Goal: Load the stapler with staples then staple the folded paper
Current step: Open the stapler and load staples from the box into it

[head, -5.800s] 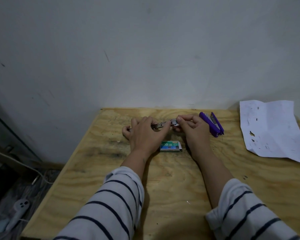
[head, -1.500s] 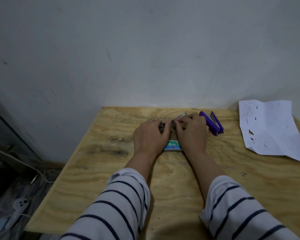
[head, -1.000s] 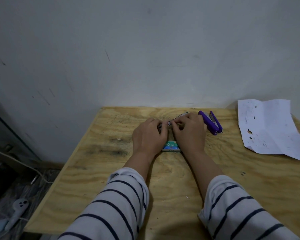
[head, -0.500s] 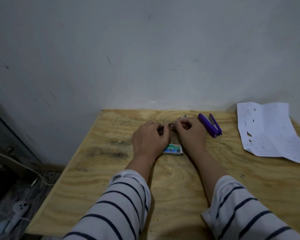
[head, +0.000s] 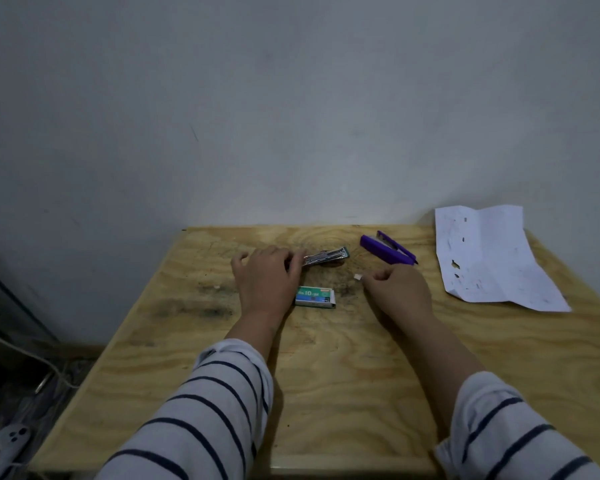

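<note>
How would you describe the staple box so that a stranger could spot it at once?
Start at the wooden table. Between the two hands, nearer the left hand, lies the staple box. It alone is a flat green-and-white pack; the purple stapler and white paper lie farther right.

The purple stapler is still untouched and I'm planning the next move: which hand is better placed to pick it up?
Right, probably. The right hand lies just in front of the purple stapler, pinching only a small white bit. The left hand is farther away, holding the metal staple strip.
</note>
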`<state>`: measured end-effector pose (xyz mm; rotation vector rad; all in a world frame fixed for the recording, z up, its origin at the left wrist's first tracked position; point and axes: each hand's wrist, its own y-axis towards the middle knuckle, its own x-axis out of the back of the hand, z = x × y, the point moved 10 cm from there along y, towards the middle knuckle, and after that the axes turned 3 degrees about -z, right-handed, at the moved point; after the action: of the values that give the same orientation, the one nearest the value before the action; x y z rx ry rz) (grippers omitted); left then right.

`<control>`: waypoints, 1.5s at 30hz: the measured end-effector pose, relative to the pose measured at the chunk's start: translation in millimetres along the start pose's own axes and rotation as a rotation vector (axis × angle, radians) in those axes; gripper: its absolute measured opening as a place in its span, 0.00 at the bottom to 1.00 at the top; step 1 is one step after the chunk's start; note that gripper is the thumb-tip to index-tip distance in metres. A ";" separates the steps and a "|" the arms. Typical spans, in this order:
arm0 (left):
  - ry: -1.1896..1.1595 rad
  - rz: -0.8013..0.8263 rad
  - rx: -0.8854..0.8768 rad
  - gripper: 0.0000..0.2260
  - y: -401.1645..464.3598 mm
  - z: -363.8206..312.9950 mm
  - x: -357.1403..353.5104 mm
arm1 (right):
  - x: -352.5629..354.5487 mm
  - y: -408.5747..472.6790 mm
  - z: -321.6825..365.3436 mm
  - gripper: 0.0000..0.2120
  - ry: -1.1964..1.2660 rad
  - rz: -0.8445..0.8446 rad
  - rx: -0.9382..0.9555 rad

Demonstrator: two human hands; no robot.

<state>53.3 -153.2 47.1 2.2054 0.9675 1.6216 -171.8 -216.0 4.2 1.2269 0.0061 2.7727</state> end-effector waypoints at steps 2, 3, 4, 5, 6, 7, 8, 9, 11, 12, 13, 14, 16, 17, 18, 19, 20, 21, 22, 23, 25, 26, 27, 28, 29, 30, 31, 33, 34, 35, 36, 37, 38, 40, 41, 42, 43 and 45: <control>-0.012 0.021 0.006 0.20 -0.2 2.9 -3.4 | 3.1 -5.8 0.4 0.10 0.037 -0.039 0.026; -0.020 0.030 0.011 0.20 -0.3 3.9 -5.0 | 6.0 -9.7 2.0 0.10 0.052 -0.069 0.061; -0.026 0.037 0.015 0.20 -0.3 4.1 -5.7 | 10.5 -14.4 4.8 0.10 0.066 -0.109 0.109; -0.032 0.039 0.017 0.19 0.1 3.4 -5.7 | 15.5 -19.0 8.0 0.09 0.088 -0.147 0.155; -0.042 0.034 0.018 0.19 0.4 2.6 -4.4 | 19.4 -22.3 9.9 0.08 0.125 -0.173 0.187; -0.056 0.022 0.017 0.18 -0.3 1.9 -1.9 | 21.5 -25.0 11.0 0.06 0.172 -0.180 0.206; -0.073 0.000 0.012 0.16 -0.7 0.9 2.4 | 22.8 -26.8 12.6 0.05 0.216 -0.179 0.224; -0.089 -0.026 0.011 0.14 -1.3 0.8 7.4 | 22.8 -28.2 15.1 0.04 0.248 -0.170 0.248; -0.122 -0.064 0.051 0.11 -3.4 4.8 17.4 | 18.5 -30.9 22.1 0.04 0.251 -0.113 0.311; -0.156 -0.056 0.081 0.10 -5.5 7.2 20.2 | 13.8 -32.4 25.9 0.03 0.226 -0.068 0.345; -0.201 -0.031 0.099 0.10 -9.5 7.6 20.3 | 8.8 -35.2 30.0 0.03 0.208 -0.018 0.382; -0.239 0.005 0.105 0.09 -14.9 5.9 19.6 | 2.8 -38.7 33.9 0.04 0.205 0.038 0.417; -0.266 0.084 0.098 0.09 -28.1 -0.2 15.9 | -7.8 -48.0 41.0 0.09 0.224 0.137 0.471; -0.263 0.112 0.085 0.08 -34.3 -3.4 13.5 | -10.7 -52.0 44.0 0.12 0.213 0.156 0.499; -0.250 0.140 0.065 0.08 -39.7 -5.9 9.6 | -12.4 -55.2 46.4 0.14 0.186 0.158 0.529; -0.226 0.175 0.038 0.09 -44.3 -9.1 5.0 | -13.3 -57.6 46.9 0.14 0.160 0.152 0.550; -0.196 0.213 0.013 0.10 -47.0 -11.0 -0.1 | -12.7 -58.3 47.6 0.14 0.148 0.143 0.561; -0.173 0.244 -0.003 0.10 -48.0 -11.7 -4.8 | -11.3 -58.4 47.5 0.14 0.148 0.130 0.569; -0.160 0.264 -0.004 0.10 -48.1 -10.8 -8.6 | -10.4 -57.8 47.1 0.14 0.146 0.118 0.576; -0.153 0.272 0.004 0.10 -47.2 -8.9 -10.5 | -9.0 -57.5 47.5 0.13 0.140 0.107 0.582; -0.150 0.271 0.032 0.09 -46.3 -5.2 -12.2 | -6.8 -57.0 46.4 0.13 0.137 0.091 0.572; -0.156 0.269 0.050 0.08 -46.2 -3.5 -12.4 | -5.7 -56.9 45.4 0.13 0.146 0.087 0.561; -0.166 0.265 0.071 0.08 -46.4 -1.5 -12.4 | -4.6 -56.8 44.3 0.13 0.154 0.082 0.554; -0.178 0.257 0.093 0.08 -46.4 1.0 -12.0 | -3.1 -57.0 44.1 0.12 0.151 0.073 0.556; -0.190 0.241 0.112 0.09 -46.3 3.5 -10.2 | -2.0 -57.4 44.3 0.12 0.140 0.061 0.565; -0.198 0.220 0.128 0.09 -46.0 5.7 -7.6 | -0.7 -57.7 44.6 0.12 0.130 0.049 0.574; -0.200 0.201 0.141 0.09 -45.5 7.6 -5.2 | 0.1 -58.0 44.6 0.12 0.126 0.040 0.581; -0.194 0.186 0.155 0.10 -45.6 10.5 -2.6 | -1.3 -58.8 44.7 0.13 0.112 0.044 0.584; -0.183 0.185 0.150 0.10 -45.6 10.4 -2.5 | -2.6 -58.9 44.7 0.14 0.098 0.049 0.585; -0.164 0.186 0.141 0.10 -45.6 9.9 -2.1 | -4.1 -59.1 44.9 0.14 0.084 0.055 0.585; -0.147 0.186 0.136 0.09 -45.7 9.7 -1.9 | -5.2 -59.4 45.0 0.14 0.076 0.060 0.583; -0.137 0.182 0.135 0.09 -45.6 9.6 -1.6 | -5.5 -59.8 45.1 0.14 0.076 0.060 0.583; -0.140 0.173 0.133 0.09 -45.4 9.3 -0.2 | -4.9 -59.8 45.3 0.13 0.085 0.055 0.581; -0.181 0.153 0.110 0.09 -44.9 5.7 3.3 | -2.0 -58.2 44.2 0.10 0.123 0.037 0.564; -0.209 0.155 0.079 0.08 -45.0 1.4 4.3 | -0.2 -57.0 43.1 0.09 0.139 0.029 0.549; -0.232 0.169 0.041 0.08 -45.3 -3.4 4.3 | 0.6 -55.3 43.3 0.08 0.140 0.028 0.535; -0.249 0.192 0.004 0.08 -46.2 -7.8 3.1 | 0.3 -53.7 45.0 0.08 0.117 0.030 0.531; -0.259 0.248 -0.037 0.08 -47.7 -12.0 -1.6 | -3.0 -52.0 53.7 0.07 0.024 0.040 0.551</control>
<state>24.6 -120.5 24.1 2.5109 0.6102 1.3826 -125.0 -166.8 35.7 1.2975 0.8025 2.9180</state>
